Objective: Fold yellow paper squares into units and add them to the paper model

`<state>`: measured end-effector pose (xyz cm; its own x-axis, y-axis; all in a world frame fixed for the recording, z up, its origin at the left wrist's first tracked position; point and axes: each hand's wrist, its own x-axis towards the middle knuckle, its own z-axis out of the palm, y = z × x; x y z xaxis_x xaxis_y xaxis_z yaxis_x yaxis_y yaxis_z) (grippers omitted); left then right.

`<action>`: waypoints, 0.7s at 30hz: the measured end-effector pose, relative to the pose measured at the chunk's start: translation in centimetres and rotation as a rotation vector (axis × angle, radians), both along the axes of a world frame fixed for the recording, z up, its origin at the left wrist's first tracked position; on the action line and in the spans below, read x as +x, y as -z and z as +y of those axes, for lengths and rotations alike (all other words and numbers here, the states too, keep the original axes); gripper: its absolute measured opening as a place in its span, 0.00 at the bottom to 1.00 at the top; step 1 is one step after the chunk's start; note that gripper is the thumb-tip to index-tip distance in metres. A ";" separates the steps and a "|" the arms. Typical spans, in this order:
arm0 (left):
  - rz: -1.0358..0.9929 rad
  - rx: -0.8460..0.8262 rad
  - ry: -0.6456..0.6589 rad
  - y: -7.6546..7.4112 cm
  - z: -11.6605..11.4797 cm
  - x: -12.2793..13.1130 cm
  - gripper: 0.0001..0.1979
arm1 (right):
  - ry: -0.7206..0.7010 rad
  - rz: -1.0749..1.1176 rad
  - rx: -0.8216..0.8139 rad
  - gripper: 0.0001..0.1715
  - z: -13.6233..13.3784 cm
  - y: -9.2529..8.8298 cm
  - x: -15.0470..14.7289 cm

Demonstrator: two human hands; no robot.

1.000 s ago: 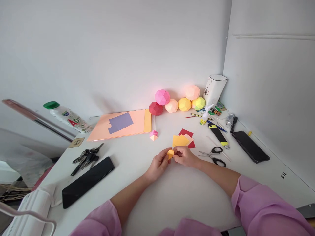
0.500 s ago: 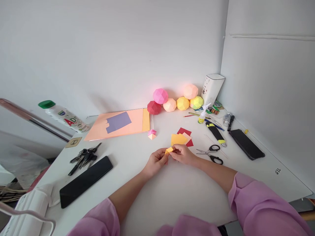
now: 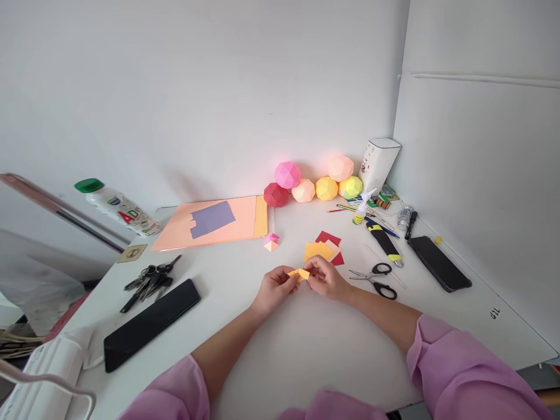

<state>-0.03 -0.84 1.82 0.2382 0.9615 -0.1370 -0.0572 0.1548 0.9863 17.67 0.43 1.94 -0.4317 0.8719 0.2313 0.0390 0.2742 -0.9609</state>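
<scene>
A small folded piece of yellow paper (image 3: pixel 299 273) is held between my two hands above the table. My left hand (image 3: pixel 276 287) pinches its left side between thumb and fingers. At its right edge, the fingertips of my right hand (image 3: pixel 326 279) grip it. Just beyond my hands lie loose paper pieces: a yellow one (image 3: pixel 317 250), a peach one (image 3: pixel 333 247) and dark red ones (image 3: pixel 328 237). A small pink and peach folded paper piece (image 3: pixel 271 242) stands on the table, past my left hand.
Several faceted paper balls (image 3: pixel 287 175) line the back wall. Scissors (image 3: pixel 376 280), a utility knife (image 3: pixel 385 244), a glue bottle (image 3: pixel 359 213) and a black phone (image 3: pixel 439 262) are on the right. Leftward are keys (image 3: pixel 151 281), a black slab-like device (image 3: pixel 152 325), paper sheets (image 3: pixel 175 227) and a bottle (image 3: pixel 118 207).
The yellow paper has turned in my hands and now shows a wider, bent shape. My right hand has shifted slightly right. The whole view has tilted a little.
</scene>
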 end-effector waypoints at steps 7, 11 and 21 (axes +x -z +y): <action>-0.037 0.045 0.014 0.0 0.2 -0.2 0.12 | -0.011 -0.117 0.281 0.12 0.1 1.0 -0.1; -0.020 0.044 0.074 -0.4 0.1 -0.4 0.14 | 0.047 -0.103 0.418 0.12 0.2 1.2 -0.1; -0.071 0.024 0.083 -0.2 0.1 -0.3 0.18 | 0.065 -0.124 0.599 0.09 0.5 1.3 -0.4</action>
<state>-0.35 -0.75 1.98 0.3250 0.9410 -0.0944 -0.1149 0.1384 0.9837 17.29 0.96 0.62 -0.4372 0.6314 0.6404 0.1754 0.7583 -0.6279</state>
